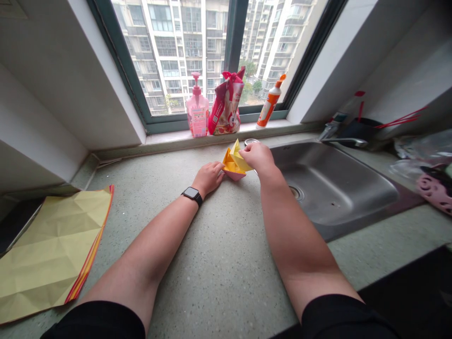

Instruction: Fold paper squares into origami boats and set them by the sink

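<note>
Ahead of me on the counter stands a small folded paper boat [234, 175], orange inside and pink outside. My left hand [208, 176], with a black watch on its wrist, rests on the counter, its thumb and fingers closed at the boat's left end. A pale yellow folded paper piece [237, 154] with a pointed tip leans in and over the boat's right side. My right hand [259, 157] pinches this yellow piece from the right. Where the two papers meet is partly hidden.
A steel sink [339, 183] lies to the right, with a faucet [348, 141] behind it. On the windowsill stand a pink pump bottle [198, 113], a red bag [226, 108] and an orange-white bottle [269, 106]. Creased yellow paper sheets [60, 245] lie at the left.
</note>
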{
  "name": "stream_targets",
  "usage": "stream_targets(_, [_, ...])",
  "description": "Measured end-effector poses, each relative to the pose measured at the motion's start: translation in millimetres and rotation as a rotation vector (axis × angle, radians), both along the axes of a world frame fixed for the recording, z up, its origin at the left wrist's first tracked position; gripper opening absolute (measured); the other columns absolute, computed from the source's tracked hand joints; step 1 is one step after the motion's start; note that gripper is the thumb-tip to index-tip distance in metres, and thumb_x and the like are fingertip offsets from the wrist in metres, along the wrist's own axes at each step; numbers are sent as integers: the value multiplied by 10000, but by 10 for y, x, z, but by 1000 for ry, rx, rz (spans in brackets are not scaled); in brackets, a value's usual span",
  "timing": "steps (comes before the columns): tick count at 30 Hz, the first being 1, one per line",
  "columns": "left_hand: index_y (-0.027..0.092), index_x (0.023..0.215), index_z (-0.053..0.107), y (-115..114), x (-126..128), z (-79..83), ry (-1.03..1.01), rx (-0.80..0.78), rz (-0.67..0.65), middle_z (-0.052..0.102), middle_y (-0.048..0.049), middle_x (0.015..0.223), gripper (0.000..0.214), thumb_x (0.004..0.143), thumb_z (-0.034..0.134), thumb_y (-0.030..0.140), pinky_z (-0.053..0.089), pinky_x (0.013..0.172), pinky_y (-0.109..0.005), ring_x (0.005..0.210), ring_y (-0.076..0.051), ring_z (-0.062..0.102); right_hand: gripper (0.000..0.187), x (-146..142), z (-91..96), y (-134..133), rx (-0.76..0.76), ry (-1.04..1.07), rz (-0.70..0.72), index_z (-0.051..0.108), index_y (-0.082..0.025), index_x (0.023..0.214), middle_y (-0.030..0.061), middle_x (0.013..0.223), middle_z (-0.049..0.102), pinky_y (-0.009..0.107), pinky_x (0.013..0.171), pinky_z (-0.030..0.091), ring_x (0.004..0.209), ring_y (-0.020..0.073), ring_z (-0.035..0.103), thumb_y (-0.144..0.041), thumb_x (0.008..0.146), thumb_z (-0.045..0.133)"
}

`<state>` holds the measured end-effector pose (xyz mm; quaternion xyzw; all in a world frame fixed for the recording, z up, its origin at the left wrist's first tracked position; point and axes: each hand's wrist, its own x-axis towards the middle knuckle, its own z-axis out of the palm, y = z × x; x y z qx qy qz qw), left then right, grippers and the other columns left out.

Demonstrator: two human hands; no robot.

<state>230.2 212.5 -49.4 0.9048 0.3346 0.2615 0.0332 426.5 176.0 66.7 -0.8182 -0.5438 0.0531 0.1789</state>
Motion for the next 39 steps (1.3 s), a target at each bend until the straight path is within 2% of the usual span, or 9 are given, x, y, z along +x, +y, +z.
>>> stream_targets(10, [219,1260,671,6,-2,-7,-1,-13,10,738,-115,1320,208,1071,599,269,570,1074,-435,1201,-280,708,225,7,3,-6,29,27,-11,876,-232,1038,98,1038,842,311,770,528,944,266,756,-365,956,713])
stream_targets(20, [214,1265,666,-12,1,18,2,-24,11,744,-109,1331,209,1071,605,264,570,1069,-426,1196,-279,710,235,-5,-54,41,-67,-17,48,870,-215,1045,121,1047,840,317,795,535,986,282,771,-362,964,706])
stream_targets(26, [220,1243,674,-21,0,17,-2,-28,30,754,-111,1283,193,1075,611,290,579,1048,-413,1172,-281,722,223,-57,-161,78,-160,-8,81,855,-209,1044,130,1064,843,311,797,541,1002,278,778,-358,954,717])
stream_targets(30, [215,1367,630,-39,-2,10,-21,-31,56,749,-126,1311,307,1075,616,310,582,1048,-419,1181,-285,724,210,-83,-209,85,-195,-25,109,855,-199,1058,142,1082,842,300,807,543,1015,275,781,-311,940,722])
stream_targets(34, [239,1532,539,-55,-8,17,-35,-29,60,742,-116,1352,468,1076,619,306,586,1034,-405,1186,-277,731,226,-92,-220,84,-206,-30,109,858,-193,1077,148,1101,840,300,830,548,1028,273,785,-340,955,737])
stream_targets(36, [258,1503,581,-56,-12,24,-21,-27,43,740,-101,1357,424,1082,610,307,588,1025,-388,1191,-269,733,232,-96,-225,87,-218,-44,107,862,-199,1082,146,1116,840,301,833,552,1042,274,786,-354,964,735])
stream_targets(39, [250,1320,697,-48,-15,32,0,-36,22,742,-88,1357,258,1089,591,293,592,1028,-378,1183,-259,737,244,-115,-236,90,-235,-68,112,861,-208,1094,141,1139,841,294,824,552,1063,271,784,-377,971,736])
